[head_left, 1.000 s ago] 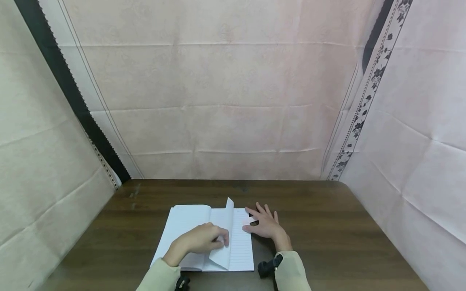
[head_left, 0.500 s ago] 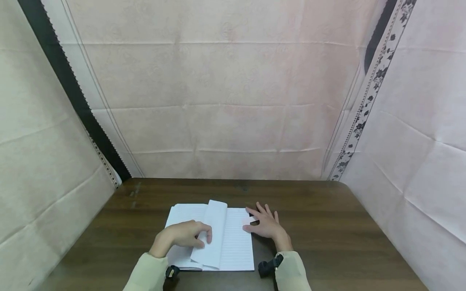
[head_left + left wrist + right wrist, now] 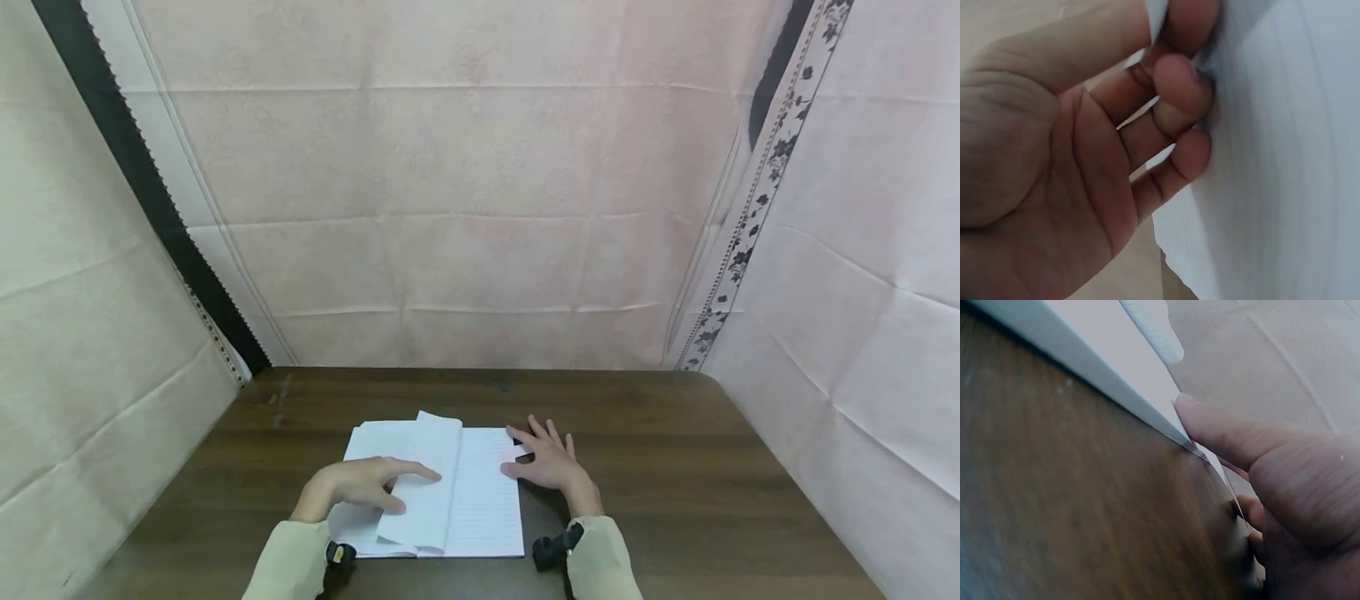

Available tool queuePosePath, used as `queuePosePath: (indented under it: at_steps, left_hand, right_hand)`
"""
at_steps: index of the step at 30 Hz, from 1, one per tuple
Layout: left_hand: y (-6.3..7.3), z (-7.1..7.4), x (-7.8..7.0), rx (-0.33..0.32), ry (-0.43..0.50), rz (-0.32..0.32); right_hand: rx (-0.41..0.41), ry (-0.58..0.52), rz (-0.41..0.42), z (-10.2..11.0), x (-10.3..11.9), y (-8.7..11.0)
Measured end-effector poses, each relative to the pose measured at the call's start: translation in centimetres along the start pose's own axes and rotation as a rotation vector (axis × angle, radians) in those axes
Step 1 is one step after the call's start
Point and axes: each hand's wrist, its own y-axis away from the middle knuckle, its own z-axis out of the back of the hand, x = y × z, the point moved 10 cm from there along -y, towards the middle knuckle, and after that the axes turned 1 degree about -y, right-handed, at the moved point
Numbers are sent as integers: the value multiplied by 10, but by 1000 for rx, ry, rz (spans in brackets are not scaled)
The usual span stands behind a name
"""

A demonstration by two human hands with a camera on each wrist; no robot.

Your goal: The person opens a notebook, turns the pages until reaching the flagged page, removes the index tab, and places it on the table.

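Observation:
An open notebook (image 3: pixel 491 500) with lined white pages lies on the wooden table. One loose page (image 3: pixel 427 492) is folded over leftward, its far corner raised a little. My left hand (image 3: pixel 356 485) lies over this page, index finger stretched along it and thumb touching it. In the left wrist view, the other fingers (image 3: pixel 1179 87) bend against the paper. At the notebook's right edge, my right hand (image 3: pixel 551 462) rests with fingers spread. Its thumb (image 3: pixel 1204 428) touches the page edge in the right wrist view. A white paper strip shows between that thumb and the fingers.
The brown table (image 3: pixel 660 467) reaches back to a pale cloth wall (image 3: pixel 480 208), with more cloth hanging on both sides. Dark wrist straps (image 3: pixel 555 550) sit on both forearms, below light green sleeves (image 3: pixel 288 558).
My left hand has moved left, carrying the page from the right side over toward the left. Its index finger has straightened. The right hand has stayed in place.

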Motion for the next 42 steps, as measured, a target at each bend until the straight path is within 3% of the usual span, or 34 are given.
queuePosePath:
  at_steps: [7,16,26,35,39,42]
  left_hand:
    - [9,6,17,16,70,63]
    - [23,15,32,50,136,80]
    - [47,16,52,64,287,206]
    - [57,21,54,45,263,210]
    - [59,23,57,11,244,302]
    - [58,30,58,-38,163,360]
  right_hand:
    - [-3,14,5,1,2,-8]
    - [5,13,-6,4,-1,-8]
    - [-1,11,-6,-2,-13,-7]
    - [1,-3,12,-3,-9,-4]
    - [4,-24,25,-3,-5,-4]
    - [-15,-23,20,-2,-6,-4]
